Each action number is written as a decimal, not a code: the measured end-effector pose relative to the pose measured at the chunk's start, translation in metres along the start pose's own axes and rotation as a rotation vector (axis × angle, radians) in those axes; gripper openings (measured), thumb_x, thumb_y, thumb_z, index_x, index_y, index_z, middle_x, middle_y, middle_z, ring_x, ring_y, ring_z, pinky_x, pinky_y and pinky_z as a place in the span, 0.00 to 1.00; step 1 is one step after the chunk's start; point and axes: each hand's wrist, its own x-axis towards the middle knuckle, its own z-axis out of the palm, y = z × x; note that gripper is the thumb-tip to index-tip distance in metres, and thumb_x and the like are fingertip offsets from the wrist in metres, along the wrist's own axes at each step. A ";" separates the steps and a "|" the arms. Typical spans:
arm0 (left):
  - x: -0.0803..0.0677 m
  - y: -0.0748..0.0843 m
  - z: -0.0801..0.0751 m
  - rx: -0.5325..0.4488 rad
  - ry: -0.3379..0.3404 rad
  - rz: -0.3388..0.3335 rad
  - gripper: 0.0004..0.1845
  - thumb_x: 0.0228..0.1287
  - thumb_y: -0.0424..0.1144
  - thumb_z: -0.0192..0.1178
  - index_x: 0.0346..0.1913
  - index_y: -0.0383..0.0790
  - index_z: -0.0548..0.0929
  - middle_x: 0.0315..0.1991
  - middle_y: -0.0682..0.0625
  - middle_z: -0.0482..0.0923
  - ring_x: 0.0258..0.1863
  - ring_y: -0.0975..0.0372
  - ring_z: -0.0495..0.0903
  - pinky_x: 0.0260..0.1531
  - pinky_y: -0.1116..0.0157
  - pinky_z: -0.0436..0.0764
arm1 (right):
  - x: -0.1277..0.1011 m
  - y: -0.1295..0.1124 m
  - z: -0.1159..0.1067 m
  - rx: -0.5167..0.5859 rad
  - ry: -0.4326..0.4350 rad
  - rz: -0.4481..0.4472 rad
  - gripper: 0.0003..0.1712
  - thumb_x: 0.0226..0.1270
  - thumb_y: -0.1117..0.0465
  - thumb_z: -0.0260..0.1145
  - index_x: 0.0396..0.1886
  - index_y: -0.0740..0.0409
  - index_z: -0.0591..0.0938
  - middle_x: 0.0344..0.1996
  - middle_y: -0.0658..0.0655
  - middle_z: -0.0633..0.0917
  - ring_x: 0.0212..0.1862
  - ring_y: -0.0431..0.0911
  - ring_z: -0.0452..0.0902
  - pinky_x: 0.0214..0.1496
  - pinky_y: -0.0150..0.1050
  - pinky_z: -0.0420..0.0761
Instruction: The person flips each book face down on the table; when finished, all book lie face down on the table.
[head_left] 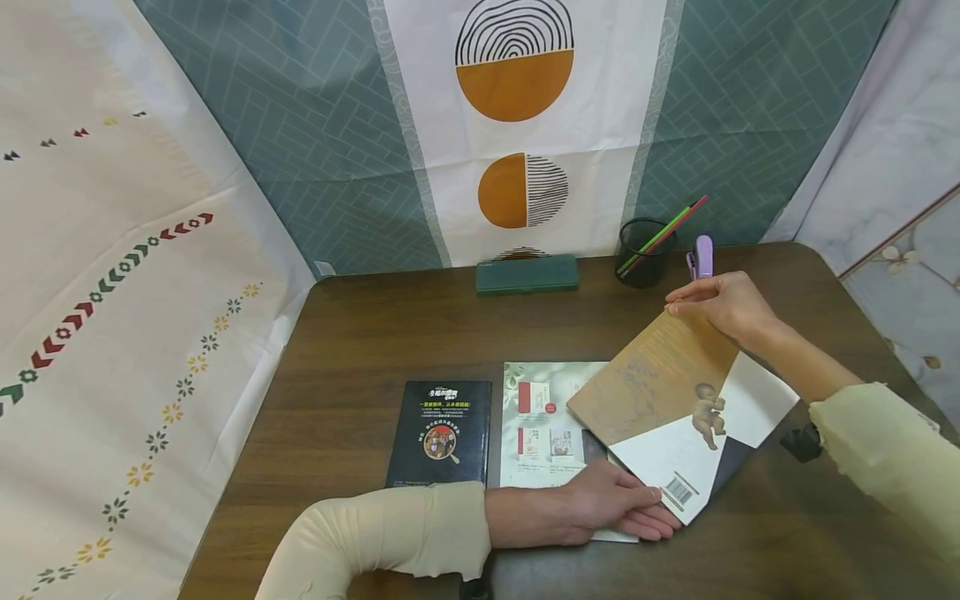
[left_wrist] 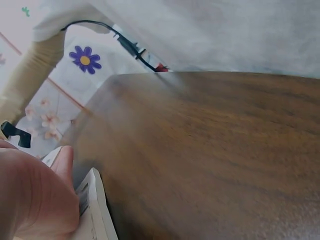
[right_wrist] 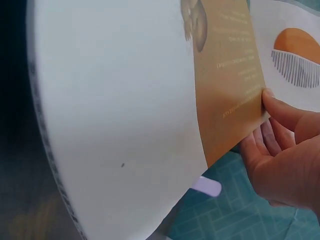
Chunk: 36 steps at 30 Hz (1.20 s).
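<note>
A tan and white book (head_left: 652,392) with a cherub figure and a barcode is held slanted over the table by both hands. My right hand (head_left: 723,308) pinches its far corner, thumb on one face and fingers behind, as the right wrist view also shows on the book's tan part (right_wrist: 227,75). My left hand (head_left: 622,504) grips the near corner beside the barcode, its thumb on top and fingers underneath. Dark patches show beneath the held book. Partly covered by it lies a pale green booklet (head_left: 528,475). Left of that lies a dark blue book (head_left: 408,417), its lower edge behind my left sleeve.
A green pencil case (head_left: 527,275) sits along the table's back edge. To its right are a black pen cup (head_left: 641,271) with red and green pencils and a purple stapler-like object (head_left: 702,257). Patterned cloths hang behind and beside the brown table (head_left: 337,358).
</note>
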 end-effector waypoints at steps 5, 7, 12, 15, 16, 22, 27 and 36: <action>0.001 0.000 0.004 -0.004 -0.016 -0.021 0.11 0.79 0.30 0.57 0.44 0.27 0.88 0.41 0.33 0.90 0.49 0.45 0.90 0.45 0.61 0.89 | -0.001 0.006 0.005 -0.005 -0.002 0.012 0.25 0.71 0.51 0.76 0.56 0.66 0.89 0.43 0.60 0.93 0.57 0.57 0.73 0.48 0.43 0.71; 0.001 0.000 0.005 -0.010 -0.022 -0.026 0.12 0.79 0.30 0.56 0.44 0.26 0.88 0.42 0.32 0.89 0.50 0.45 0.89 0.45 0.61 0.89 | -0.001 0.009 0.007 -0.005 -0.007 0.017 0.25 0.72 0.51 0.76 0.56 0.66 0.88 0.44 0.61 0.93 0.57 0.58 0.73 0.49 0.45 0.70; 0.002 -0.001 0.009 -0.025 -0.017 -0.033 0.11 0.78 0.29 0.56 0.44 0.26 0.88 0.42 0.32 0.89 0.51 0.43 0.88 0.46 0.61 0.88 | 0.001 0.014 0.012 -0.007 -0.015 0.026 0.24 0.72 0.53 0.76 0.56 0.67 0.88 0.44 0.61 0.93 0.58 0.59 0.73 0.50 0.47 0.69; 0.002 -0.001 0.011 -0.030 -0.005 -0.040 0.10 0.77 0.28 0.57 0.44 0.27 0.89 0.42 0.33 0.90 0.51 0.44 0.89 0.46 0.61 0.88 | 0.003 0.017 0.015 -0.013 -0.015 0.028 0.23 0.71 0.54 0.76 0.56 0.67 0.88 0.43 0.61 0.93 0.58 0.59 0.73 0.50 0.46 0.68; 0.002 -0.001 0.011 -0.031 0.000 -0.044 0.10 0.77 0.27 0.57 0.43 0.27 0.89 0.42 0.33 0.90 0.51 0.44 0.89 0.46 0.61 0.88 | 0.003 0.018 0.015 -0.016 -0.017 0.026 0.23 0.72 0.54 0.76 0.56 0.67 0.88 0.44 0.61 0.93 0.59 0.59 0.73 0.50 0.46 0.68; 0.001 -0.001 0.013 -0.022 0.016 -0.078 0.07 0.71 0.22 0.62 0.43 0.27 0.90 0.41 0.36 0.90 0.49 0.46 0.90 0.45 0.61 0.89 | 0.005 0.023 0.020 -0.025 -0.025 0.023 0.23 0.72 0.54 0.75 0.56 0.69 0.88 0.45 0.63 0.92 0.58 0.59 0.74 0.49 0.45 0.69; -0.001 0.002 0.014 -0.015 0.007 -0.095 0.06 0.70 0.22 0.64 0.42 0.27 0.91 0.40 0.35 0.90 0.48 0.47 0.90 0.45 0.60 0.89 | 0.006 0.026 0.023 -0.045 -0.033 0.010 0.23 0.73 0.55 0.75 0.57 0.69 0.87 0.49 0.67 0.90 0.60 0.62 0.75 0.50 0.43 0.71; -0.008 0.009 0.016 0.020 -0.034 -0.118 0.08 0.75 0.26 0.61 0.45 0.26 0.89 0.43 0.37 0.90 0.51 0.42 0.89 0.46 0.52 0.89 | 0.004 0.033 0.030 -0.087 -0.048 -0.080 0.24 0.73 0.58 0.74 0.59 0.71 0.85 0.53 0.71 0.88 0.57 0.67 0.84 0.40 0.26 0.76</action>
